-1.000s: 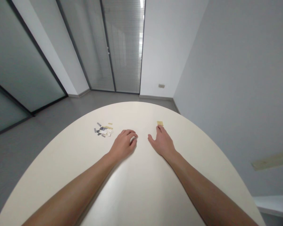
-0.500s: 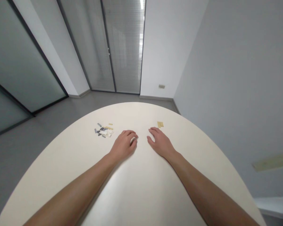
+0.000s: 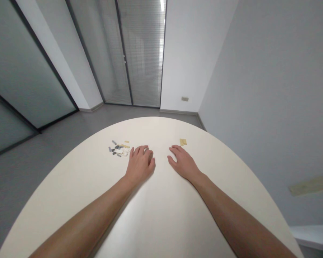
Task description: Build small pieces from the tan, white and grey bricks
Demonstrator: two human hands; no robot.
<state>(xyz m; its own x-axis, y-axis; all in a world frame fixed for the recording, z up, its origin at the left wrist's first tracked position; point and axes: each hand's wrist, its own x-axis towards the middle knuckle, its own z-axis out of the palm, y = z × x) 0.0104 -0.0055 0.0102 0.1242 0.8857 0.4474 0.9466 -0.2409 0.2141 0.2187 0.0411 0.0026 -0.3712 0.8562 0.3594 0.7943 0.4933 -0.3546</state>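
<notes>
My left hand (image 3: 140,163) lies over the white table, its fingers spread and bent, with nothing visible in them. Its little finger is close to the right edge of a loose pile of small flat pieces (image 3: 120,150) in white, dark grey, light grey and yellow; I cannot tell whether it touches them. Across a gap, my right hand (image 3: 183,163) rests on the tabletop, thumb and fingers apart and holding nothing I can see. Just beyond its fingertips lies a small group of flat yellow pieces (image 3: 183,142).
The round white table (image 3: 161,222) has its curved far edge ahead of me. Beyond it stand a glass partition (image 3: 142,53) with blinds and a wall with a small socket (image 3: 185,99). A grey wall (image 3: 274,89) rises on the right, frosted panels (image 3: 21,64) on the left.
My left hand has shifted slightly left toward the pile, and its fingers have spread. My right hand stays in place.
</notes>
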